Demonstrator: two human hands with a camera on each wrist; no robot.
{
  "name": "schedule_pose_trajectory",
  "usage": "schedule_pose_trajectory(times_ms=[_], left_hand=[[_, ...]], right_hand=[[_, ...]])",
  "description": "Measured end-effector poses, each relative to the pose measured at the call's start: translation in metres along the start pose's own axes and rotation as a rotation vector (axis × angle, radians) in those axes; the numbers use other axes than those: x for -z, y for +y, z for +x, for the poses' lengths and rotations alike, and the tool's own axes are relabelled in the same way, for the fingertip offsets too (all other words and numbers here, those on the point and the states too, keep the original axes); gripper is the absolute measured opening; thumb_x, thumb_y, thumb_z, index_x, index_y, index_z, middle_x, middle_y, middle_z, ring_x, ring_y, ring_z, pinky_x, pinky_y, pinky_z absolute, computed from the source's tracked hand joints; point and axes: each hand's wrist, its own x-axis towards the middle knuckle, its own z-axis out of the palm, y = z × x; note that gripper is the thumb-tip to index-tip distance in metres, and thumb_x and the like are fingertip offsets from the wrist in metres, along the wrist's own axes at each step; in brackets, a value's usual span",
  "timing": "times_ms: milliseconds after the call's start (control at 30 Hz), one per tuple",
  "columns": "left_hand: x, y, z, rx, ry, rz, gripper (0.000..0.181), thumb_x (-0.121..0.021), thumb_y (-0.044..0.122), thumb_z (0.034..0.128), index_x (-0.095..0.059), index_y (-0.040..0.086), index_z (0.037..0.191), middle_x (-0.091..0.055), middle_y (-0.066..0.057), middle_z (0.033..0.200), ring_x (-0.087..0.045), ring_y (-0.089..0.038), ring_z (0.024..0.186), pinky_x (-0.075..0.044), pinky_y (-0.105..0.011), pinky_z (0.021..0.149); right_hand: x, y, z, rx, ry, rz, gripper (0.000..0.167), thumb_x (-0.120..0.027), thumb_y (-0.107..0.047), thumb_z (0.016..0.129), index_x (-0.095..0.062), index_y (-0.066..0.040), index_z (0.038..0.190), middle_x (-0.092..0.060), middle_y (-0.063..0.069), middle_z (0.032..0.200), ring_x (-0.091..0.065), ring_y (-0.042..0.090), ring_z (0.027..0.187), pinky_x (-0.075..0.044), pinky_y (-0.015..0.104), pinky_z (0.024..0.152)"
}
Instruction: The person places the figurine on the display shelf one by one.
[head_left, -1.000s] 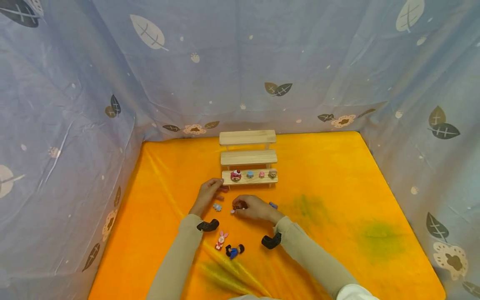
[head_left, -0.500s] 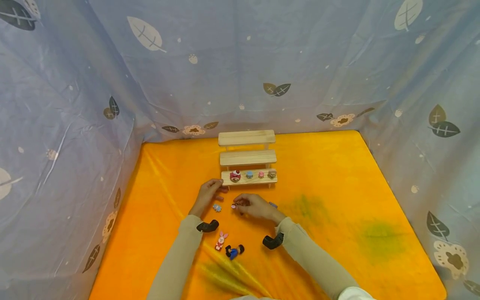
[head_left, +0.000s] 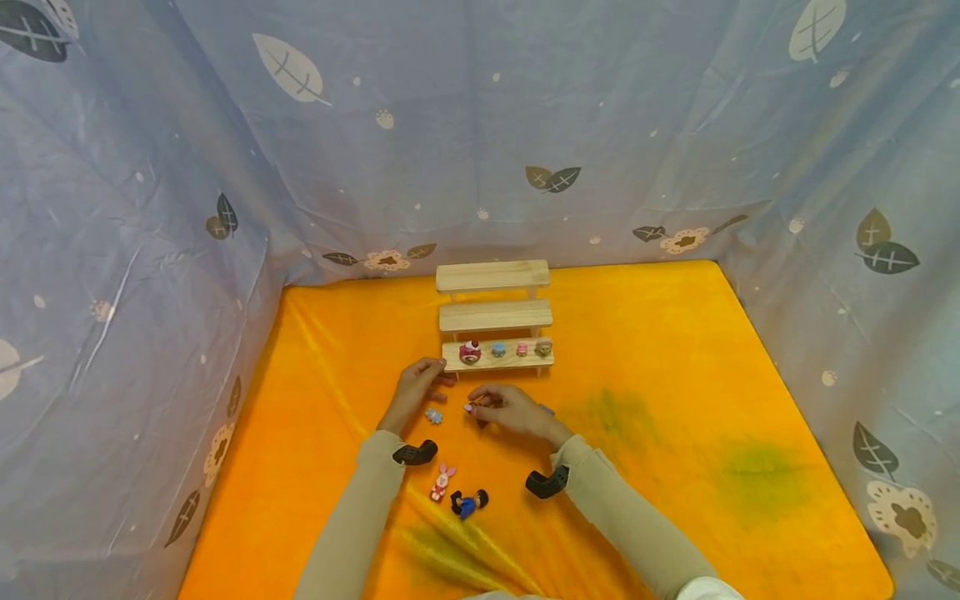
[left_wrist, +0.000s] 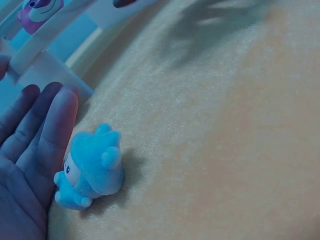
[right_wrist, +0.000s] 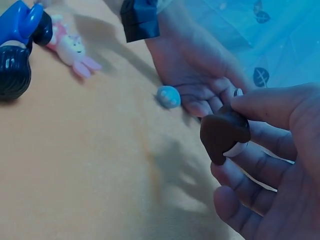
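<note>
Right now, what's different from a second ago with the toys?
The brown figurine turned in the right hand, its pale part moving toward the three-tier wooden stand. Nothing was let go. The left hand stayed at the stand, and the pink rabbit figurine stayed lying on the orange cloth.

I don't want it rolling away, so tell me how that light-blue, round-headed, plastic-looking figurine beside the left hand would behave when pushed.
The light-blue figurine is probably light, being small beside the left hand. Its rounded head and body suggest it could roll or tip. Its matte surface suggests it may not slide easily.
</note>
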Motion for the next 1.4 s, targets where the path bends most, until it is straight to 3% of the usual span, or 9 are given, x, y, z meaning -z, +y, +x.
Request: schedule_pose_trajectory(times_ms=[133, 333, 467, 700, 1100, 1200, 1400], left_hand=[[0.001, 0.0, 0.0, 0.01, -0.008, 0.005, 0.043, -0.06, 0.041, 0.1023, -0.065, 0.004, 0.123, -0.073, -0.019, 0.115, -0.073, -0.023, 0.096, -0.064, -0.029, 0.07], [0.003, 0.004, -0.003, 0.015, -0.043, 0.012, 0.042, -0.057, 0.037, 0.1043, -0.063, 0.002, 0.126, -0.069, -0.027, 0.122, -0.072, -0.033, 0.104, -0.064, -0.034, 0.075], [0.002, 0.003, -0.003, 0.002, -0.031, 0.017, 0.045, -0.059, 0.042, 0.1025, -0.064, 0.002, 0.124, -0.07, -0.024, 0.119, -0.073, -0.026, 0.098, -0.064, -0.031, 0.072], [0.001, -0.002, 0.001, -0.001, -0.02, -0.003, 0.044, -0.061, 0.043, 0.1013, -0.066, 0.004, 0.121, -0.075, -0.014, 0.109, -0.072, -0.013, 0.087, -0.063, -0.029, 0.069], [0.001, -0.002, 0.001, 0.003, -0.01, 0.001, 0.041, -0.061, 0.041, 0.1017, -0.066, 0.004, 0.12, -0.075, -0.012, 0.105, -0.072, -0.014, 0.085, -0.063, -0.03, 0.068], [0.001, -0.002, 0.001, 0.003, -0.009, -0.002, 0.042, -0.061, 0.042, 0.1015, -0.066, 0.004, 0.12, -0.075, -0.009, 0.104, -0.072, -0.013, 0.085, -0.063, -0.03, 0.068], [0.001, -0.003, 0.002, -0.001, -0.008, -0.012, 0.041, -0.061, 0.04, 0.1016, -0.066, 0.004, 0.12, -0.075, -0.009, 0.103, -0.072, -0.014, 0.085, -0.063, -0.029, 0.067]], right_hand=[[0.002, -0.002, -0.001, 0.004, -0.019, 0.03, 0.036, -0.061, -0.02, 0.103, -0.059, 0.0, 0.134, -0.071, 0.019, 0.113, -0.073, 0.026, 0.095, -0.059, 0.032, 0.08], [0.004, -0.002, -0.001, 0.038, -0.04, 0.033, 0.041, -0.062, -0.016, 0.102, -0.055, 0.001, 0.139, -0.071, 0.02, 0.118, -0.072, 0.022, 0.092, -0.06, 0.035, 0.072], [0.005, -0.006, -0.003, 0.055, -0.028, 0.036, 0.038, -0.062, -0.014, 0.102, -0.056, 0.001, 0.137, -0.069, 0.022, 0.117, -0.07, 0.022, 0.093, -0.061, 0.038, 0.074], [0.006, -0.011, -0.007, 0.058, -0.013, 0.038, 0.034, -0.062, -0.02, 0.103, -0.06, -0.009, 0.135, -0.067, 0.017, 0.126, -0.067, 0.019, 0.107, -0.059, 0.034, 0.09], [0.007, -0.016, -0.006, 0.054, 0.016, 0.062, 0.034, -0.062, -0.023, 0.102, -0.063, -0.011, 0.133, -0.068, 0.011, 0.122, -0.067, 0.016, 0.102, -0.06, 0.029, 0.084], [0.007, -0.018, -0.006, 0.07, 0.009, 0.08, 0.035, -0.061, -0.018, 0.103, -0.06, -0.006, 0.136, -0.067, 0.017, 0.124, -0.066, 0.016, 0.103, -0.061, 0.032, 0.085], [0.008, -0.021, -0.005, 0.114, 0.012, 0.12, 0.039, -0.059, -0.007, 0.102, -0.055, 0.0, 0.139, -0.064, 0.026, 0.125, -0.066, 0.016, 0.098, -0.06, 0.055, 0.085]])
